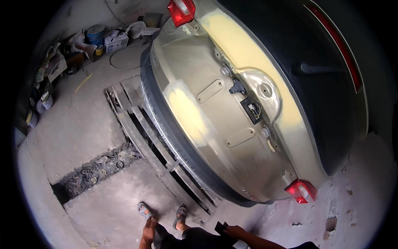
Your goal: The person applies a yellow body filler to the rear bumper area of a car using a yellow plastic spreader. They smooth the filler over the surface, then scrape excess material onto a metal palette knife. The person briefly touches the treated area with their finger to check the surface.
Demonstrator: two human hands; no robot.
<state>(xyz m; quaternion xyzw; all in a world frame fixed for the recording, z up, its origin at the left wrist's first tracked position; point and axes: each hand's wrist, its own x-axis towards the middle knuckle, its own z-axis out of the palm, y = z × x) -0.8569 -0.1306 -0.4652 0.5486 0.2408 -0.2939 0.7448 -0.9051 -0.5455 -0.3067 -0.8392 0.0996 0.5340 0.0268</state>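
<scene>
My right hand (235, 231) is closed on a thin, flat black piece (221, 228), whose kind I cannot make out. My left hand (150, 227) hangs beside my leg, holding nothing, its fingers loosely stretched. Ahead of both hands and apart from them is the rear of a beige car, with a tailgate (215, 116) carrying a cream filler patch (187, 113) low down and a long cream band (238, 39) beneath the dark rear window (306, 83). Wiring and a small black fitting (251, 110) show in its middle.
Slatted wooden pallets (143, 139) lie along the dark bumper (166, 137). A rubble-filled trench (97, 170) crosses the floor at left. Cans, a blue bucket (95, 35) and a white box (116, 40) line the far left wall. Red tail lights (301, 191) jut from the car's corners.
</scene>
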